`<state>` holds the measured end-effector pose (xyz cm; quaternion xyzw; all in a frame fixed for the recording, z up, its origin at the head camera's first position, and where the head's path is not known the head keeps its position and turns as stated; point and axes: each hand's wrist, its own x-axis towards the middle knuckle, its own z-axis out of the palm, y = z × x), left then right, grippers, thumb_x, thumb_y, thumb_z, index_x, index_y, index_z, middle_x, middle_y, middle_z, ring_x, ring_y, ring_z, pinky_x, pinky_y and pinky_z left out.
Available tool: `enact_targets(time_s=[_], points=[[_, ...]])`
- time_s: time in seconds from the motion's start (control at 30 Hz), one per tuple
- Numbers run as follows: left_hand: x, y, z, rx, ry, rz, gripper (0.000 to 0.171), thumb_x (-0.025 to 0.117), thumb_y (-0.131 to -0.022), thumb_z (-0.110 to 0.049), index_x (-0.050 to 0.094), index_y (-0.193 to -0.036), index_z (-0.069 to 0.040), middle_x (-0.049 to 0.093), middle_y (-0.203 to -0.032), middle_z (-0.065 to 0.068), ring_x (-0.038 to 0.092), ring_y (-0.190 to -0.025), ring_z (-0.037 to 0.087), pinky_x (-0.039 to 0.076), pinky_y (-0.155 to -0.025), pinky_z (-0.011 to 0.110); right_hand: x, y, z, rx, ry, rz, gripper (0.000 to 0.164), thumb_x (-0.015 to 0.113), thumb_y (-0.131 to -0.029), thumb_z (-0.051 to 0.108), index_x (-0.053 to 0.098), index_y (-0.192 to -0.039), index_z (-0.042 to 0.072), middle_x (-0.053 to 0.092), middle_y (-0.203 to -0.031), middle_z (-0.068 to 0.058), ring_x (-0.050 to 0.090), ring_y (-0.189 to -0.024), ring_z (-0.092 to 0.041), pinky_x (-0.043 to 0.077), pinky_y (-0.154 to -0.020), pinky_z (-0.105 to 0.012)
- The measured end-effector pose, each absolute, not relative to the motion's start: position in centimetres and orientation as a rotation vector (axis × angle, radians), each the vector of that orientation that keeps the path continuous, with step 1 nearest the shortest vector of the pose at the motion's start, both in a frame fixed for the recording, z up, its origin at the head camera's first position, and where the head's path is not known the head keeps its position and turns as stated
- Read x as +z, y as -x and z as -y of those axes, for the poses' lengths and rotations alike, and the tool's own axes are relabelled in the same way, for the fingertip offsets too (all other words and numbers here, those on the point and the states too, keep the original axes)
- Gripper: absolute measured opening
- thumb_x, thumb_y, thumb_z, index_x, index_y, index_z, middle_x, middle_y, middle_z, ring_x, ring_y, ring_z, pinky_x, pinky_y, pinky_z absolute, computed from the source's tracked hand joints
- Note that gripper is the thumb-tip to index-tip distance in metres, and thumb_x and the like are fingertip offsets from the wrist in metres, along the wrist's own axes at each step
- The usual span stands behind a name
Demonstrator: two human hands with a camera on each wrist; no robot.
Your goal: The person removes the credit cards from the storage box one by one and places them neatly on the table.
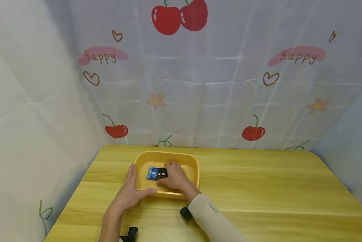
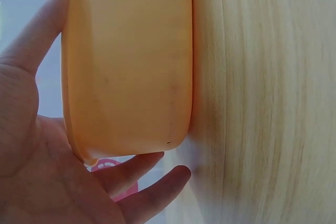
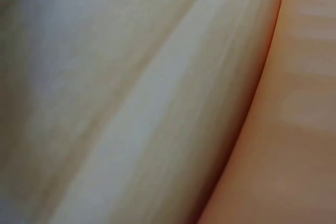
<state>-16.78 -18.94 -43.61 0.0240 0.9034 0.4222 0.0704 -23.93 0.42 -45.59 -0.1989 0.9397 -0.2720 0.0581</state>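
A yellow plastic basin (image 1: 166, 194) stands on the wooden table. Inside it lie overlapping cards: a blue card (image 1: 153, 173) and a black card (image 1: 162, 173), whose right end is hidden under my right hand (image 1: 176, 176). That hand reaches over the near rim and grips the black card, thumb at the near side and fingers at the far side. My left hand (image 1: 129, 191) spans the basin's near left corner, its thumb along the front rim and its fingers straight against the left side. In the left wrist view those fingers are spread beside the basin's outer wall (image 2: 131, 66).
The wooden table (image 1: 275, 188) stretches to the right of the basin. Behind it hangs a pale curtain (image 1: 199, 111) printed with cherries, and more pale sheeting closes in the left and right sides. Black wrist mounts sit by both forearms. The right wrist view is blurred.
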Motion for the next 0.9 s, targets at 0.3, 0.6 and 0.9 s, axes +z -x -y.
enact_targets(time_s=[0.3, 0.6, 0.9], points=[[-43.89, 16.84, 19.06, 1.279, -0.072, -2.728, 0.127, 0.078, -0.080, -0.052, -0.011, -0.155, 0.001, -0.013, -0.162, 0.020, -0.003, -0.148, 0.038, 0.011, -0.115, 0.054, -45.54, 23.76, -0.17, -0.659, 0.597, -2.935, 0.056, 0.084, -0.080, 0.034, 0.065, -0.120, -0.001, 0.057, -0.122, -0.013, 0.049, -0.115, -0.030, 0.042, -0.098, -0.045], [-43.95, 16.96, 19.10, 1.296, -0.075, -2.731, 0.126, 0.078, -0.080, -0.050, -0.010, -0.155, 0.002, -0.013, -0.162, 0.021, -0.003, -0.148, 0.038, 0.011, -0.115, 0.054, -45.50, 23.79, -0.27, -0.721, 0.582, -2.924, 0.052, 0.085, -0.079, 0.029, 0.065, -0.118, 0.001, 0.058, -0.119, -0.011, 0.049, -0.111, -0.028, 0.043, -0.097, -0.044], [-44.04, 17.02, 19.12, 1.296, -0.075, -2.736, 0.127, 0.078, -0.080, -0.051, -0.009, -0.155, 0.001, -0.012, -0.162, 0.021, 0.000, -0.148, 0.039, 0.012, -0.115, 0.053, -45.46, 23.79, -0.26, -0.810, 0.560, -2.928, 0.058, 0.087, -0.077, 0.028, 0.063, -0.124, 0.002, 0.060, -0.119, -0.012, 0.050, -0.106, -0.028, 0.043, -0.096, -0.043]])
